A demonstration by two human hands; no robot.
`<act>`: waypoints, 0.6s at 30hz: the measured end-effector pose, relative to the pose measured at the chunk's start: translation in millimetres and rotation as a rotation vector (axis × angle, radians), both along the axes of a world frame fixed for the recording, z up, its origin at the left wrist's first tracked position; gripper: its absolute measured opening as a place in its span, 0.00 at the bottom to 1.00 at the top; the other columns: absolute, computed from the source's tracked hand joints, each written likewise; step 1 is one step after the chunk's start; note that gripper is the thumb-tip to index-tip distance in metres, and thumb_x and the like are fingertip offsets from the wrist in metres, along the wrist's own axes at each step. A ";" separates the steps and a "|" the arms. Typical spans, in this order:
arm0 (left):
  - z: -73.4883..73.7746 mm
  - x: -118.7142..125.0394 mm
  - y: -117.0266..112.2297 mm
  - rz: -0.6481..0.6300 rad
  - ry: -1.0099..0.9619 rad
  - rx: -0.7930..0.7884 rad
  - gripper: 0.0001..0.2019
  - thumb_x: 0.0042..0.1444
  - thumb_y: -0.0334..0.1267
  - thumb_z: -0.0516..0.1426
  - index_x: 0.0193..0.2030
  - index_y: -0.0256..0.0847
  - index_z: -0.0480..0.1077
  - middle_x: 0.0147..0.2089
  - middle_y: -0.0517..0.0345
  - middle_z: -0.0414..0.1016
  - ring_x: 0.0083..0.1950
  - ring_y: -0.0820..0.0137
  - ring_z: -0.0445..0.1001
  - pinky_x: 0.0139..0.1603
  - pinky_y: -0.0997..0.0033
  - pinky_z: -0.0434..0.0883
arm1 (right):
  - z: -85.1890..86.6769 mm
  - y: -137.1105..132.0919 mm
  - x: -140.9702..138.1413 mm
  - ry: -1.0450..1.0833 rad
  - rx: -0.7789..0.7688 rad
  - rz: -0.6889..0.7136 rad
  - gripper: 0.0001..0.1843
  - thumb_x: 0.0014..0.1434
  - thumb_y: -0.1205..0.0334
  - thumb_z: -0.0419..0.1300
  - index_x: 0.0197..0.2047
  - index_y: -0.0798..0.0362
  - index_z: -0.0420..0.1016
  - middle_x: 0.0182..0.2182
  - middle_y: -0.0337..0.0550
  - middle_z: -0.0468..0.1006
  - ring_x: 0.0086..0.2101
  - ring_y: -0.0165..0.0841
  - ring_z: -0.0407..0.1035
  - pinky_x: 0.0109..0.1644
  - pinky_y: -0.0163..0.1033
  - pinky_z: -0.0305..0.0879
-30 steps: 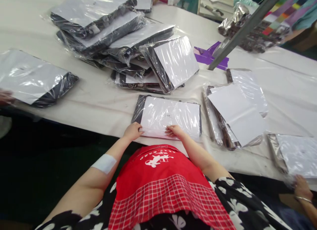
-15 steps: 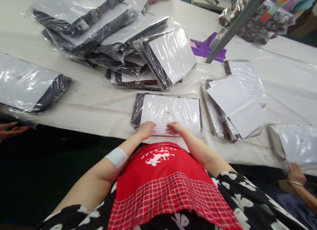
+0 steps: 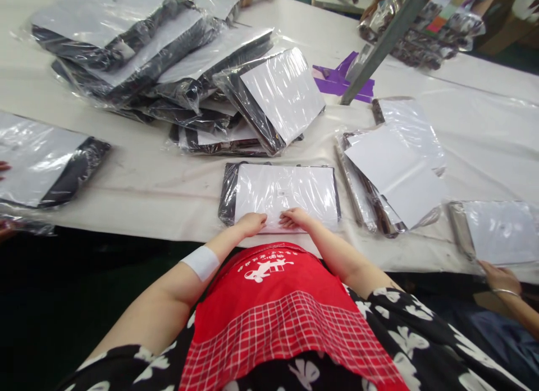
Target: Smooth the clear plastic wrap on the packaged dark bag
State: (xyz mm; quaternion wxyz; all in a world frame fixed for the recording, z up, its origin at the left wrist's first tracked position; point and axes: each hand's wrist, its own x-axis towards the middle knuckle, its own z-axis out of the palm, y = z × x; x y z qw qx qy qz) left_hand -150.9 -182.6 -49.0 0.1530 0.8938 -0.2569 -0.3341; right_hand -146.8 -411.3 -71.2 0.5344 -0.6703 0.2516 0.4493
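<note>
Flat in front of me lies a dark item in a clear plastic bag (image 3: 288,180), with a white sheet on top and a small label in the middle. My left hand (image 3: 252,224) is closed at the bag's near edge, left of centre, with its fingers curled onto the plastic. A short gap to the right, my right hand (image 3: 295,218) is closed too, its bent fingers gripping the same near edge. The fingertips partly hide the plastic between them.
A heap of wrapped dark packages (image 3: 138,60) lies at the back left. Wrapped brown packages (image 3: 391,161) with white sheets lie to my right, near a metal post (image 3: 379,54) and purple strips (image 3: 337,82). Co-workers' hands show at the left, far right (image 3: 503,279) and top.
The view has shifted slightly, so the table things appear further left. My hands stay at the bag's near edge. At the left, a co-worker's fingers now rest on a wrapped package.
</note>
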 end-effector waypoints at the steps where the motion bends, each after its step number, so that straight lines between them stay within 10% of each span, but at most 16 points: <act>1: 0.6 -0.8 -0.2 -0.005 0.004 0.017 0.11 0.62 0.44 0.52 0.41 0.44 0.73 0.39 0.52 0.79 0.40 0.63 0.76 0.38 0.68 0.67 | 0.4 0.1 0.2 0.002 0.001 -0.001 0.19 0.61 0.46 0.61 0.35 0.56 0.74 0.30 0.49 0.83 0.22 0.29 0.76 0.21 0.28 0.68; 18: 25.8 11.6 44.5 -0.194 -0.042 0.155 0.13 0.56 0.44 0.55 0.37 0.41 0.78 0.47 0.46 0.78 0.53 0.57 0.73 0.54 0.60 0.65 | 7.6 2.4 1.4 0.021 0.010 -0.015 0.14 0.64 0.55 0.60 0.33 0.58 0.74 0.27 0.46 0.83 0.21 0.29 0.75 0.21 0.28 0.67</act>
